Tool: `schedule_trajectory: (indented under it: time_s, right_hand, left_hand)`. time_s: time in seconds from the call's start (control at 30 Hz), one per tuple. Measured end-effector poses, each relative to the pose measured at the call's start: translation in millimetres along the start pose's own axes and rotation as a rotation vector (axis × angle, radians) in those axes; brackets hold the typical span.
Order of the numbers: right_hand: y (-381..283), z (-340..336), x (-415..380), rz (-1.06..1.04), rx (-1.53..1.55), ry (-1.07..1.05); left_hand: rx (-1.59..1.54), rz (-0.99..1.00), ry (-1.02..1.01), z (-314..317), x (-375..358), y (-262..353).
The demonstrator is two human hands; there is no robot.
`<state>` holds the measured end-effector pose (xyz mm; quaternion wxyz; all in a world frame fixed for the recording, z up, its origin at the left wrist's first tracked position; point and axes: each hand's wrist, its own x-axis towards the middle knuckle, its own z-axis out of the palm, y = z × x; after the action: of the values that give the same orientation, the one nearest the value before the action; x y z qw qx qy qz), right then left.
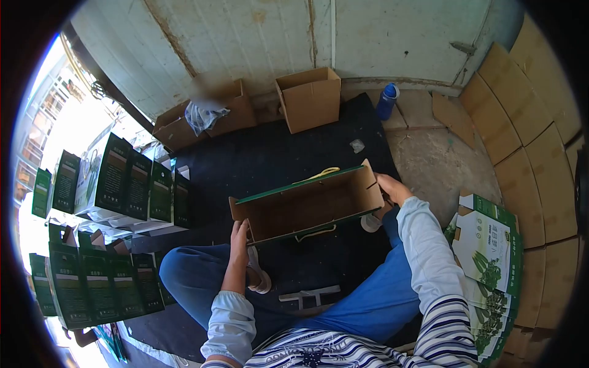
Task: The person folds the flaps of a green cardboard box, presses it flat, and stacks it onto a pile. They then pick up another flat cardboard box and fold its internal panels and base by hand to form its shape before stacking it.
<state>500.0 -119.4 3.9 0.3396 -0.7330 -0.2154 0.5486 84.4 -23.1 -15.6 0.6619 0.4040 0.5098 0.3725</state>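
Note:
An open cardboard gift box (307,204), green outside and brown inside, is in front of me between my knees, its open top facing up. A yellow cord handle (325,173) shows on its far side, and a pale cord handle (316,233) on its near side. My left hand (240,234) grips the box's left end, fingers against the end panel. At the opposite end, my right hand (394,189) holds the right panel, its fingers partly hidden behind the cardboard.
Green printed boxes (126,178) stand in rows on the left. Flattened printed cartons (485,245) are piled at the right, beside stacked brown cartons (512,126). By the wall are an open brown carton (310,101), a cloth (204,116) and a blue bottle (387,102). A dark mat (276,147) covers the floor.

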Motion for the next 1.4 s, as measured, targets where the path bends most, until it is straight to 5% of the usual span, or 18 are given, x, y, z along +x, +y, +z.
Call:
schedule_trajectory:
  time_s: [0.2, 0.37, 0.5, 0.53, 0.6, 0.87, 1.0, 1.1, 1.13, 1.2, 1.4]
  right_hand:
    - [-13.3, -2.4, 4.2, -0.182, 0.065, 0.024]
    - [-37.9, -3.6, 5.5, -0.227, -0.459, 0.049]
    - [-40.8, 21.3, 10.2, -0.524, -0.598, 0.448]
    - [-42.0, 22.9, 12.0, -0.556, -0.630, 0.473]
    - [-54.2, 26.8, 3.4, -0.617, -0.693, 0.520]
    - [-80.4, 37.4, 2.8, -0.454, -0.897, 0.565]
    - [-80.3, 38.7, 8.0, -0.412, -0.901, 0.615]
    - [-85.9, 46.9, 2.3, -0.138, -0.582, 0.326]
    - [-81.0, 45.3, 9.1, -0.189, -0.638, 0.270]
    - [-69.4, 39.6, 24.6, -0.292, -0.746, 0.159]
    - [-66.5, 28.8, 25.5, -0.171, -0.817, -0.107]
  left_hand:
    - [0.589, 0.230, 0.015, -0.2, 38.8, 28.2]
    - [1.190, 0.477, 0.143, -0.1, 82.2, 52.0]
    - [1.085, 0.179, -0.018, 21.2, 73.2, 96.6]
    - [1.204, 0.378, 0.025, 7.2, 94.8, 82.5]
    - [1.269, 0.303, -0.048, 8.5, 96.1, 95.3]
    - [1.221, 0.153, 0.001, 18.0, 111.1, 90.7]
    - [1.334, 0.284, 0.086, 35.5, 100.9, 78.8]
    - [1.401, 0.185, 0.050, 51.0, 91.8, 79.6]
    - [1.439, 0.191, -0.190, 51.2, 88.4, 83.4]
    - [1.425, 0.184, -0.225, 52.8, 90.7, 63.2]
    - [1.423, 0.058, -0.384, 54.4, 90.6, 63.7]
